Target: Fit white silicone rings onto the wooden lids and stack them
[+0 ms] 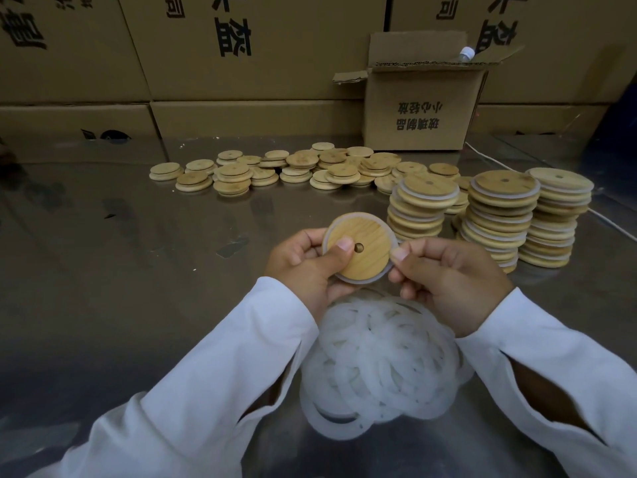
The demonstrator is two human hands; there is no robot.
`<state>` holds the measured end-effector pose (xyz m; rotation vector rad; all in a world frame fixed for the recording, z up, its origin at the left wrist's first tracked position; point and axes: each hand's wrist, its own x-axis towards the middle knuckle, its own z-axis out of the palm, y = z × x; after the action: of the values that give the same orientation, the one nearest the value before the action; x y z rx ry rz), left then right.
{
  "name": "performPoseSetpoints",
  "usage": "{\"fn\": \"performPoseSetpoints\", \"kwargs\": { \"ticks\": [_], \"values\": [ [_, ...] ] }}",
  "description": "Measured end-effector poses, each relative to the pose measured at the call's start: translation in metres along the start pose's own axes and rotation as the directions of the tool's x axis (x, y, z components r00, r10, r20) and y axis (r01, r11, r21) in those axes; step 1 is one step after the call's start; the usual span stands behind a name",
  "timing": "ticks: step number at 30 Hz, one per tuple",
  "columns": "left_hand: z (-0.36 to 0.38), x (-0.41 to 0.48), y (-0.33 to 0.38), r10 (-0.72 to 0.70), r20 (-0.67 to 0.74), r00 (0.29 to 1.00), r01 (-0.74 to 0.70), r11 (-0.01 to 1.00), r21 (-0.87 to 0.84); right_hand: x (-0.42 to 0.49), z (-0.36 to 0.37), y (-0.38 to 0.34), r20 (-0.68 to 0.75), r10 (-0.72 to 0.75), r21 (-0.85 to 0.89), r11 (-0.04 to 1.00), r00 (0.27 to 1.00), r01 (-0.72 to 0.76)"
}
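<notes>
A round wooden lid [367, 251] with a small centre hole is held above the table, a white silicone ring [358, 279] showing around its rim. My left hand [306, 267] grips the lid, thumb pressed beside the hole. My right hand [448, 281] pinches the lid's right edge where the ring sits. Under both hands lies a pile of loose white rings [379, 360]. To the right stand three stacks of ringed lids [499, 215]. Bare lids [296, 169] lie scattered in low piles farther back.
The metal table [138, 253] is reflective. A small open cardboard box [424, 108] stands behind the lids, with a white bottle cap [467, 53] showing in it. Large cartons [206, 63] wall off the back. A white cable [610, 222] runs at the right.
</notes>
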<state>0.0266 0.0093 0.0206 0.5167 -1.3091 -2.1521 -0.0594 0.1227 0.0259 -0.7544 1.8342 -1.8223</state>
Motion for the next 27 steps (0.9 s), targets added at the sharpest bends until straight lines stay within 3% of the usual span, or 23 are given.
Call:
{"fn": "performPoseSetpoints", "kwargs": {
  "ticks": [5,8,13,22,27],
  "values": [
    [-0.001,0.000,0.000,-0.058,-0.024,0.998,0.057,0.998,-0.041,0.003,-0.003,0.000,-0.031,-0.011,-0.066,0.998,0.999,0.009],
    [-0.001,0.002,0.002,-0.054,-0.061,0.997,0.051,0.997,-0.054,0.006,-0.004,0.006,-0.066,-0.038,-0.204,0.979,0.997,0.024],
    [-0.006,0.007,0.010,0.073,-0.187,0.980,-0.075,0.997,-0.002,0.014,-0.009,0.018,-0.183,-0.193,-0.502,0.861,0.964,0.077],
    [-0.003,0.031,0.022,0.086,-0.329,0.941,0.010,0.961,0.278,0.018,-0.014,0.023,-0.140,-0.299,-0.579,0.798,0.944,0.167],
    [0.016,0.064,0.028,0.053,-0.325,0.944,0.124,0.857,0.500,0.018,-0.016,0.025,-0.102,-0.310,-0.601,0.776,0.945,0.189]
  ]
}}
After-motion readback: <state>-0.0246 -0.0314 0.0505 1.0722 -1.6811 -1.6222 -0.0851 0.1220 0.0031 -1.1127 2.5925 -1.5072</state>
